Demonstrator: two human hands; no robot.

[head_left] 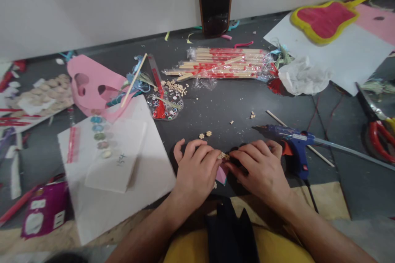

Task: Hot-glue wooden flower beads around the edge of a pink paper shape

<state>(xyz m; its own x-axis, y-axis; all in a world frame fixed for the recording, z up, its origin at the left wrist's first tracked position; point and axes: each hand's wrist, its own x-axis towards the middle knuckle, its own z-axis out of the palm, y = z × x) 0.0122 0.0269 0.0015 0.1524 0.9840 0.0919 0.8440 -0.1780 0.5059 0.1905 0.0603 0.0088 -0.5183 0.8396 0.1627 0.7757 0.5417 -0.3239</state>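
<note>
Close to the table's front edge, my left hand (196,168) and my right hand (262,168) meet with fingertips pinched on a cluster of small pale wooden pieces (223,156). Below the fingers a pink piece of paper or card (221,174) shows in part; whether it is joined to the cluster I cannot tell. Just beyond my left fingers lie two little wooden flower shapes (205,134). To the right of my right hand rests a blue hot glue gun (299,144), with a clear glue stick running out of its back.
Wrapped chopsticks (228,63) lie at the back, near loose wooden bits (175,88). A dark phone (215,0) leans on the wall. White sheets (154,181) and a pink mask (101,74) are on the left. Red-handled scissors (379,135) lie at the right.
</note>
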